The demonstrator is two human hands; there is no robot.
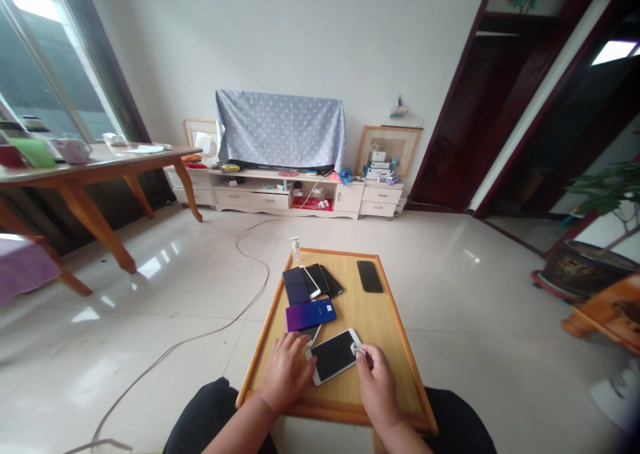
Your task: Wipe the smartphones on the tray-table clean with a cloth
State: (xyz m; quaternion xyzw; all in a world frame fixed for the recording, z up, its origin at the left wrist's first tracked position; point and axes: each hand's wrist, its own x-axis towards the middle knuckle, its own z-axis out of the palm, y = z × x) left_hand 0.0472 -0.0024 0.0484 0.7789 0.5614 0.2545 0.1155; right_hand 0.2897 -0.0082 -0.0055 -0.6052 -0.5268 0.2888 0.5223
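Note:
A white smartphone (334, 357) with a dark screen lies aslant near the front of the small wooden table. My left hand (289, 367) steadies its left end, thumb on the edge and fingers by the upper corner. Between the thumb and fingers of my right hand (376, 381) is pinched a small white wipe (356, 349), which touches the phone's right end. Just beyond my left fingers lies a blue-purple phone (311, 314), partly covering another phone (313, 334). A dark blue phone (295, 285), a white-edged phone (311, 283) and black phones (331, 282) overlap behind it.
A black phone (369, 277) lies apart at the table's far right. At the far left corner stands a small pump bottle (295, 249). A raised wooden rim (400, 327) borders the table. A cable (220, 324) runs over the floor at left; my knees (210, 417) flank the table.

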